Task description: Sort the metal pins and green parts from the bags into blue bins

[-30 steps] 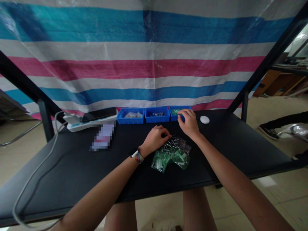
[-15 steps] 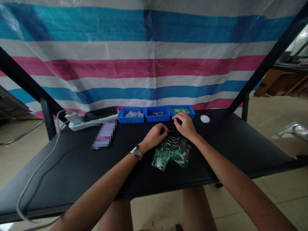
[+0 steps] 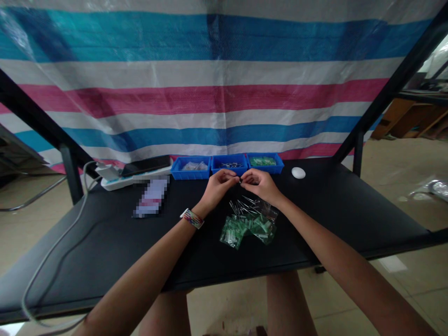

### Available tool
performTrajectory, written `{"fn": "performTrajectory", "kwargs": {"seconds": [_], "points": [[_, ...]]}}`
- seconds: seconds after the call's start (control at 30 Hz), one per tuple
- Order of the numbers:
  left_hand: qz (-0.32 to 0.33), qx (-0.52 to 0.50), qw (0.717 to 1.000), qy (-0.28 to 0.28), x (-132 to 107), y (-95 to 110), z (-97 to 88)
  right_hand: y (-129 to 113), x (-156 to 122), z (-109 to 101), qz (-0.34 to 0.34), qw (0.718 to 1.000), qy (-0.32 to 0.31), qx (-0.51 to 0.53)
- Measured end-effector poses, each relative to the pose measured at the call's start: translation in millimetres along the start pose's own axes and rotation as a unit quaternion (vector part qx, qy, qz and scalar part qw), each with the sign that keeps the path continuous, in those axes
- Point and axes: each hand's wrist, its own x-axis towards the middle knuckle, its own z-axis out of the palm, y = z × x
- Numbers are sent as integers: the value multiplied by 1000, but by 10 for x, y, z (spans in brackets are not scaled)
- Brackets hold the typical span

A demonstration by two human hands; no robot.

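Note:
My left hand (image 3: 221, 185) and my right hand (image 3: 258, 185) meet fingertip to fingertip in front of the middle blue bin (image 3: 229, 171). Both are closed in a pinch. A small glint of metal, seemingly a screw (image 3: 240, 181), shows between them; fingers cover most of it. Whether my right fingers hold a separate piece is hidden. Below the hands lies a loose pile of long silver screws (image 3: 243, 206). Nearer me are clear bags of pale green plastic plugs (image 3: 232, 232), and a small clear bag (image 3: 269, 211) sits beside the pile.
The left blue bin (image 3: 191, 174) holds whitish clear pieces, the middle one metal screws, the right one (image 3: 276, 169) green pieces. A white round object (image 3: 298, 173) sits right. Leftward are a phone (image 3: 152, 196), a power strip (image 3: 115, 183) with a dark device, and a cable (image 3: 58, 238).
My right hand has come down and left from the right blue bin. My left hand has moved up and slightly left off the screw pile, and the fingertips now meet.

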Motion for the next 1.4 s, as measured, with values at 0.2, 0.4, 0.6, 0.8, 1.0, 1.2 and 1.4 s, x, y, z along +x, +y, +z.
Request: {"fn": "performTrajectory", "kwargs": {"seconds": [0.2,0.4,0.6,0.8,1.0,1.2,1.4], "points": [[15,-54,998,-30,-69,68,56,-119,-41,16,-13,999,-19,32],[35,34,997,-53,-81,96,39,-150,-37,50,31,993,34,108],[-10,25,996,-85,-60,22,9,-122,-15,61,54,990,62,114],[-48,-7,997,-67,-44,3,-4,-137,-19,66,58,991,39,116],[-43,-14,997,-65,-38,15,-2,-134,-22,77,62,989,35,126],[-7,-22,1000,-12,-33,26,-21,-85,-8,33,150,974,40,166],[11,4,1000,-3,-30,35,-28,-38,8,9,173,969,33,174]]}}
